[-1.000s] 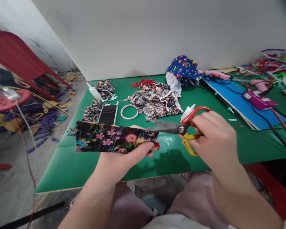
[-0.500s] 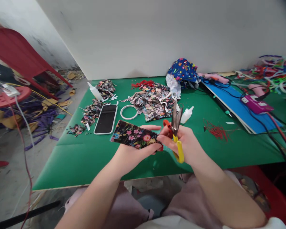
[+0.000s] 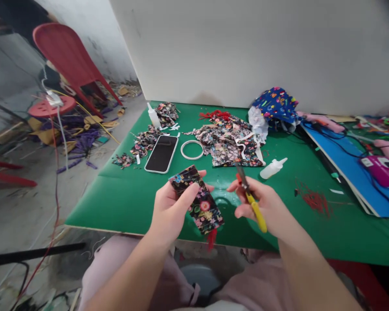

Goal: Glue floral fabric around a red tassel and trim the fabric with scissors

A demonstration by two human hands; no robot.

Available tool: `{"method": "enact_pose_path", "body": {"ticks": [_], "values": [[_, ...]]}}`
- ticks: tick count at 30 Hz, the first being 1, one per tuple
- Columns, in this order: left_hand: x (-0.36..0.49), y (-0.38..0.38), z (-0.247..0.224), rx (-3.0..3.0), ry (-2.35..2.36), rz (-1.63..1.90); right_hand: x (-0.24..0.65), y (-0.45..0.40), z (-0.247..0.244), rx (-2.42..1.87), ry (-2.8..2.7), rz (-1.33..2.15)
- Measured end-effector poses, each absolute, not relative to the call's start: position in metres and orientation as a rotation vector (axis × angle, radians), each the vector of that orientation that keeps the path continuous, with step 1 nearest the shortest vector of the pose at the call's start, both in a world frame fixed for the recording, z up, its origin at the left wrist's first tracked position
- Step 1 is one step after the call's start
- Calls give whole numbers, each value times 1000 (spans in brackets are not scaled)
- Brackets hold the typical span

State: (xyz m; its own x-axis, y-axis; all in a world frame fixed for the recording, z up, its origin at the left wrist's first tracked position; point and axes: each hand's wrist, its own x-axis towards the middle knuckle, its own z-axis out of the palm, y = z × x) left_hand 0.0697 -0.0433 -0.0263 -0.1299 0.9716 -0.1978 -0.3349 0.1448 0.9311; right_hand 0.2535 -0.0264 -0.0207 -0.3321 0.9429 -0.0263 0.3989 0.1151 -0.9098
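Note:
My left hand (image 3: pixel 171 207) is closed on a flat black floral fabric piece (image 3: pixel 205 207), thumb on top and fingers beneath. A red tassel (image 3: pixel 211 239) hangs from its lower end. To the right, my right hand (image 3: pixel 262 201) holds scissors (image 3: pixel 255 209) with yellow and orange-red handles, blades pointing away from me. The two hands are apart, with the scissors clear of the fabric. Beyond them lie a white tape ring (image 3: pixel 192 150), a phone (image 3: pixel 162 153) and a heap of floral fabric (image 3: pixel 225 144). A small squeeze bottle (image 3: pixel 273 168) lies near my right hand.
Another squeeze bottle (image 3: pixel 153 115) stands at the back left beside fabric scraps (image 3: pixel 144 141). Loose red threads (image 3: pixel 314 202) lie on the green table (image 3: pixel 116 203). At right are a blue folder (image 3: pixel 346 172), cables and a purple box (image 3: pixel 381 171). A red chair (image 3: pixel 63 56) stands left.
My hands have moved apart. The fabric piece has turned, its right end now pointing down toward me with the tassel showing. The scissors have tilted, and the view has shifted left.

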Motion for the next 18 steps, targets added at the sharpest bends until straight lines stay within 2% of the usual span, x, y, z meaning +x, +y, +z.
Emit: {"method": "enact_pose_path", "body": {"ticks": [6,13,18], "values": [[64,-50,-30,728,1164,1330,258,-27,-25,-1496,-1915,984],[57,-46,-36,628,1091,1209,262,-31,-24,-1446,-2132,758],[57,-46,-29,600,1043,1163,266,-32,-21,-1421,-2253,417]]}}
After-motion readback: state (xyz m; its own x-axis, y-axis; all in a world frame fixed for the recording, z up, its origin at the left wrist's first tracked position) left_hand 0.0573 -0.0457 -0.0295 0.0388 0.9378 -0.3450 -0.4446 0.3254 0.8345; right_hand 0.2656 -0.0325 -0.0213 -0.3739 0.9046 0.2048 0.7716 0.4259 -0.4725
